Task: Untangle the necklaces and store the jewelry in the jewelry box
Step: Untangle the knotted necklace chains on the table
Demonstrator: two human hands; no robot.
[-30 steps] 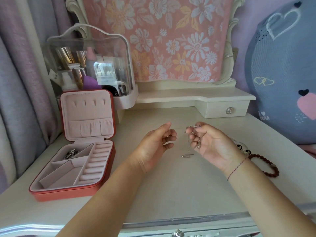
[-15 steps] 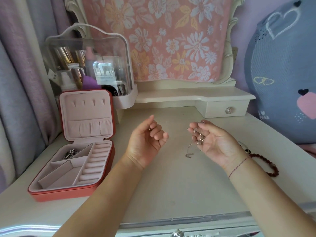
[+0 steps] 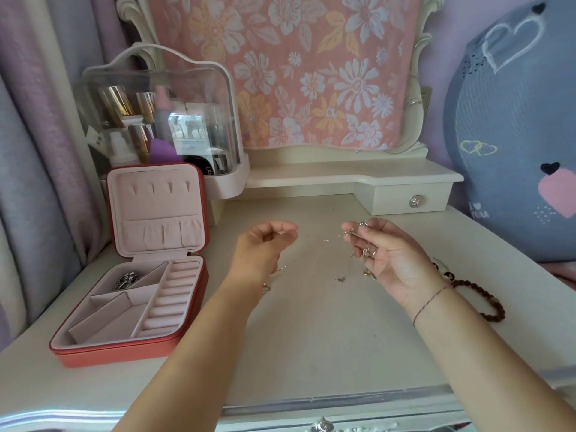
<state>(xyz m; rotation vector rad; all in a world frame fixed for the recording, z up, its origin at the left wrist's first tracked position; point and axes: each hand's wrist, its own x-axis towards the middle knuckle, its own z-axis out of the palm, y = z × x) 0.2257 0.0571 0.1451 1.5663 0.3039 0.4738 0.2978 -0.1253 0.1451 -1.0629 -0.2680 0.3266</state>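
My right hand [image 3: 389, 254] is raised palm up over the dresser top, its fingers curled round a tangle of thin silver necklaces [image 3: 363, 244]; a small pendant [image 3: 340, 279] hangs below it. My left hand [image 3: 265, 247] is held up to the left, fingertips pinched on a fine chain that stretches across to the tangle and trails down beside the wrist. The red jewelry box [image 3: 93, 358] lies open at the left, with a silver piece [image 3: 126, 280] in its rear left compartment.
A brown bead bracelet [image 3: 486, 302] and a black-and-white bracelet [image 3: 444, 271] lie right of my right wrist. A clear cosmetics case [image 3: 162, 113] stands behind the box. A small drawer [image 3: 414, 199] sits at the back, a blue cushion [image 3: 514, 135] at the right.
My left hand has moved left, away from my right hand, drawing the fine chain out between them. The right hand has stayed almost still with the tangle.
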